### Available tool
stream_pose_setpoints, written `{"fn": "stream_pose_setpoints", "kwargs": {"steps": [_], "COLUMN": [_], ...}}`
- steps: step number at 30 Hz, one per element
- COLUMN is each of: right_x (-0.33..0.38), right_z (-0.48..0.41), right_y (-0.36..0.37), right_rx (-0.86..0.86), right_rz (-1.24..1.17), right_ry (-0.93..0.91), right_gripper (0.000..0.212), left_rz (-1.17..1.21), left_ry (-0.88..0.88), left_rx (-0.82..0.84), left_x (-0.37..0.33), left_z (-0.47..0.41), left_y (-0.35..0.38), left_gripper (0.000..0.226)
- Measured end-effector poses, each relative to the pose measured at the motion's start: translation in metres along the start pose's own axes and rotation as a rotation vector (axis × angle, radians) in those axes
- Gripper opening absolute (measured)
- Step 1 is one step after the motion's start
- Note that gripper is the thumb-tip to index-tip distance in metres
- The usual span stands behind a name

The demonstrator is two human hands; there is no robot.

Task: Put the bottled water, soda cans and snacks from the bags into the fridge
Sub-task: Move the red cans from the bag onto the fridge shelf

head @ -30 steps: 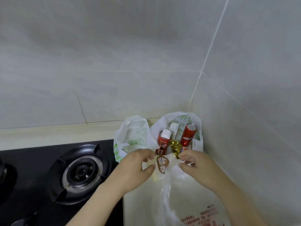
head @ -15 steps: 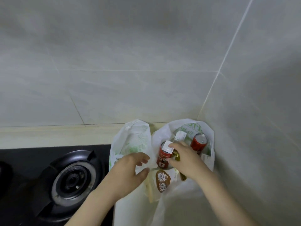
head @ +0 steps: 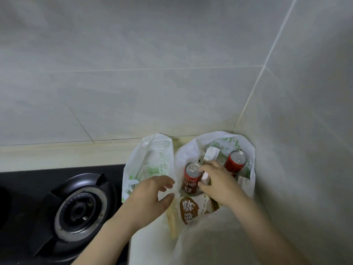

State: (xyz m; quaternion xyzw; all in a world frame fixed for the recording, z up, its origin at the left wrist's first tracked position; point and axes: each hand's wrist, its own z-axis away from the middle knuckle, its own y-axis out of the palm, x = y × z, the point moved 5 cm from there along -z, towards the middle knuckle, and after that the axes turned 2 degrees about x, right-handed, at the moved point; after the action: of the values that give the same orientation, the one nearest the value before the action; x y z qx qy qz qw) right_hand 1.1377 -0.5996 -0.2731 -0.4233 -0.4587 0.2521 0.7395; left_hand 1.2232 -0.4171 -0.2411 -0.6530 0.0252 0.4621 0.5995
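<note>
Right hand (head: 221, 185) has seemingly lifted white packet (head: 205, 178) off can (head: 190, 181)

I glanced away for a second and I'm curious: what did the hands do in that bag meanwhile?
The right hand reached forward into the bag and lifted the small white packet off the nearer red can, now pinching it. The left hand stayed at the bag's near edge; the other red can stayed put.
</note>
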Motion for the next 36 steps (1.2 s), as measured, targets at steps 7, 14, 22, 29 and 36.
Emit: {"fn": "stream_pose_setpoints", "kwargs": {"steps": [7,14,22,29,36], "right_x": [-0.029,-0.065,-0.094,-0.108,-0.113], "right_z": [0.012,0.012,-0.008,-0.028,-0.034], "right_y": [-0.01,-0.026,-0.03,-0.022,-0.019], "right_rx": [-0.097,-0.321,-0.381,-0.377,-0.398], "right_rz": [-0.064,-0.112,-0.183,-0.255,-0.321], "right_ry": [0.096,0.264,0.355,0.372,0.35], "right_gripper": [0.04,0.055,0.069,0.078,0.068], "left_rz": [-0.034,-0.089,-0.097,-0.104,-0.039], "left_ry": [0.017,0.085,0.042,0.007,-0.03], "left_rx": [0.017,-0.043,-0.011,0.043,0.056], "left_x": [-0.009,-0.027,-0.027,-0.022,-0.013], "left_z": [-0.025,-0.056,-0.097,-0.113,-0.12], "left_y": [0.012,0.025,0.049,0.067,0.076], "left_gripper": [0.03,0.047,0.062,0.053,0.047]}}
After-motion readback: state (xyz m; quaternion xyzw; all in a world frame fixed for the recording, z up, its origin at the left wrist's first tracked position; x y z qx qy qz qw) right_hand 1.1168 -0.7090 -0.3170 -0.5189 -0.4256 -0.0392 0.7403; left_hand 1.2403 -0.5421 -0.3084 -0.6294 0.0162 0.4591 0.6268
